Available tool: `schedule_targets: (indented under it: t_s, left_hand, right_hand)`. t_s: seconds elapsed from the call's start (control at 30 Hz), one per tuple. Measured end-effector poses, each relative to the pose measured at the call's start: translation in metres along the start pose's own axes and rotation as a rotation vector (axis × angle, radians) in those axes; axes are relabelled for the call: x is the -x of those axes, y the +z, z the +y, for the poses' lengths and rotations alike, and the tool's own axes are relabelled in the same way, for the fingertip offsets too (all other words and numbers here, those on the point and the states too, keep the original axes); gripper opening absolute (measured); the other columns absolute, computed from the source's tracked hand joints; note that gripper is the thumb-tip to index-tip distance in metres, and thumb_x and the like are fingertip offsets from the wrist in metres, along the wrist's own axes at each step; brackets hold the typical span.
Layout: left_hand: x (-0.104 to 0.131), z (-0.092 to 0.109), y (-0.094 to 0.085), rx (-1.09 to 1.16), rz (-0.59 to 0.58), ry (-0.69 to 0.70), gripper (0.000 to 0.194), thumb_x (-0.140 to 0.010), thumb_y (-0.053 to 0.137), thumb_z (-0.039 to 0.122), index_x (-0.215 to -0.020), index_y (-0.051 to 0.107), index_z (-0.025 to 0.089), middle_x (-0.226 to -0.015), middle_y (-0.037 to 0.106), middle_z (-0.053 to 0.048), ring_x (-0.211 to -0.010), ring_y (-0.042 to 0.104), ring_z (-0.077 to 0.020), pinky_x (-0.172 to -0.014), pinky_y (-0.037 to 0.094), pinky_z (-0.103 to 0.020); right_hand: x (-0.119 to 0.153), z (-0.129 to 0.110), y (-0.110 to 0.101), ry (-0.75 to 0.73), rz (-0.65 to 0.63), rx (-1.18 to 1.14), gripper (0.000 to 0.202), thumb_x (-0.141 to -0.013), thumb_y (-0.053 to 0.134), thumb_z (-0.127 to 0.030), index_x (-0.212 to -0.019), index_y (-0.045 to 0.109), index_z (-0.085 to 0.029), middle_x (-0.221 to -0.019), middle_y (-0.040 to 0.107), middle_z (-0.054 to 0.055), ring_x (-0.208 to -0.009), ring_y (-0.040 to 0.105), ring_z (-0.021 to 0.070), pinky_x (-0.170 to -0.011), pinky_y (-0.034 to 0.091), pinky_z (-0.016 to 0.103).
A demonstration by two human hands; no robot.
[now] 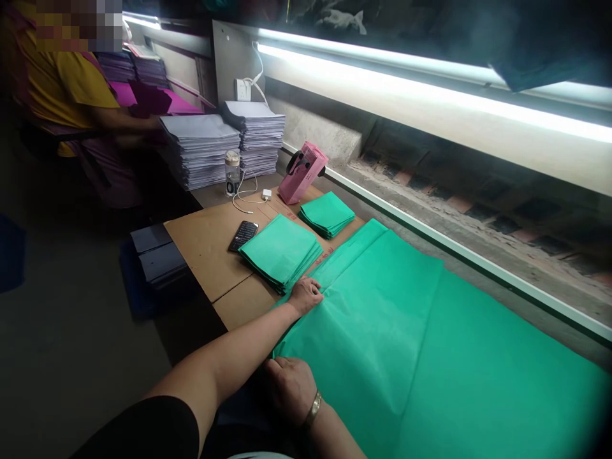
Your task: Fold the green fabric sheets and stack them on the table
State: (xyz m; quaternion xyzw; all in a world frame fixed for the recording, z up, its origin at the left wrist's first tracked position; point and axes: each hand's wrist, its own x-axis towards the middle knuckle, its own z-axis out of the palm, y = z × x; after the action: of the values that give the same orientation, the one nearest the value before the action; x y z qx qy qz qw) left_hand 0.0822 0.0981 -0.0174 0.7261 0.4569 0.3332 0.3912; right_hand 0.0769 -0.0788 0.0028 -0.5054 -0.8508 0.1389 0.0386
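Note:
A large green sheet (pixel 382 306), which looks like non-woven fabric, covers the right and front of the table, with a folded strip along its left side. My left hand (pixel 306 296) rests on that strip, fingers curled and closed on the material. Nearer to me, my right hand (pixel 291 386), with a gold-coloured bracelet at the wrist, pinches the sheet's near left corner; its fingertips are partly hidden. Just beyond my left hand lies a stack of folded green pieces (pixel 282 248). A smaller green stack (pixel 327 213) sits farther back.
Brown cardboard (pixel 196 233) covers the tabletop. On or behind it are a dark phone (pixel 243 236), a white charger (pixel 266 194), a bottle (pixel 232 173), a pink bag (pixel 303 172) and tall grey stacks (pixel 205 153). A person in a yellow shirt (pixel 81 83) works at the left.

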Motion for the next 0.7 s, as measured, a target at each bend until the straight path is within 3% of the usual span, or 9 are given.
schedule_targets:
  t_s: [0.17, 0.27, 0.33, 0.43, 0.53, 0.63, 0.7]
  left_hand:
    - [0.0, -0.001, 0.001, -0.013, 0.005, 0.008, 0.018, -0.061, 0.064, 0.007, -0.048, 0.061, 0.018, -0.081, 0.068, 0.001, -0.089, 0.059, -0.0164, -0.087, 0.045, -0.027]
    - [0.0, -0.001, 0.001, -0.023, 0.006, 0.011, 0.018, -0.06, 0.062, 0.005, -0.048, 0.061, 0.018, -0.082, 0.069, 0.001, -0.088, 0.059, -0.0163, -0.085, 0.046, -0.027]
    - [-0.001, -0.001, 0.001, -0.029, 0.008, 0.006, 0.018, -0.06, 0.062, 0.005, -0.047, 0.061, 0.018, -0.081, 0.069, 0.001, -0.088, 0.059, -0.0166, -0.083, 0.046, -0.027]
    - [-0.001, -0.002, 0.002, -0.033, 0.006, 0.007, 0.018, -0.06, 0.062, 0.005, -0.048, 0.061, 0.018, -0.082, 0.069, 0.0, -0.088, 0.059, -0.0163, -0.084, 0.046, -0.027]
    - [0.001, -0.004, 0.003, -0.023, 0.033, 0.044, 0.019, -0.061, 0.062, 0.005, -0.049, 0.061, 0.019, -0.083, 0.068, 0.0, -0.087, 0.059, -0.016, -0.084, 0.047, -0.029]
    - [0.003, -0.008, 0.004, -0.006, 0.072, 0.096, 0.019, -0.062, 0.062, 0.006, -0.049, 0.061, 0.02, -0.082, 0.068, 0.0, -0.086, 0.059, -0.0162, -0.085, 0.047, -0.03]
    - [0.003, -0.01, 0.004, -0.007, 0.086, 0.129, 0.019, -0.064, 0.062, 0.008, -0.049, 0.061, 0.02, -0.082, 0.068, 0.0, -0.087, 0.059, -0.0167, -0.084, 0.047, -0.031]
  right_hand:
    - [0.026, 0.02, -0.012, 0.03, 0.285, -0.253, 0.034, -0.093, 0.042, -0.039, -0.12, 0.049, -0.02, -0.088, 0.06, 0.006, -0.079, 0.057, 0.0208, -0.068, 0.045, 0.032]
    - [0.067, 0.055, -0.02, 0.16, 0.457, -0.158, 0.036, -0.095, 0.039, -0.035, -0.129, 0.044, -0.023, -0.109, 0.057, 0.01, -0.096, 0.055, 0.0236, -0.081, 0.047, 0.038]
    - [0.099, 0.084, -0.022, 0.232, 0.47, -0.006, 0.044, -0.094, 0.041, -0.037, -0.137, 0.036, -0.028, -0.127, 0.048, 0.009, -0.114, 0.046, 0.0269, -0.091, 0.043, 0.044]
    - [0.137, 0.131, -0.02, 0.258, 0.298, 0.202, 0.065, -0.089, 0.045, -0.049, -0.146, 0.02, -0.031, -0.144, 0.028, 0.006, -0.13, 0.027, 0.0308, -0.103, 0.029, 0.054]
    - [0.146, 0.193, -0.024, 0.333, 0.139, 0.309, 0.072, -0.086, 0.041, -0.06, -0.147, 0.017, -0.028, -0.148, 0.018, 0.004, -0.134, 0.016, 0.0291, -0.108, 0.015, 0.056]
    - [0.129, 0.282, -0.042, 0.615, 0.13, 0.354, 0.069, -0.088, 0.029, -0.063, -0.145, 0.025, -0.025, -0.149, 0.014, 0.003, -0.136, 0.008, 0.0244, -0.109, 0.012, 0.052]
    - [0.115, 0.35, -0.06, 0.829, 0.146, 0.337, 0.067, -0.09, 0.024, -0.063, -0.145, 0.022, -0.025, -0.15, 0.009, 0.001, -0.136, 0.006, 0.022, -0.109, 0.013, 0.052]
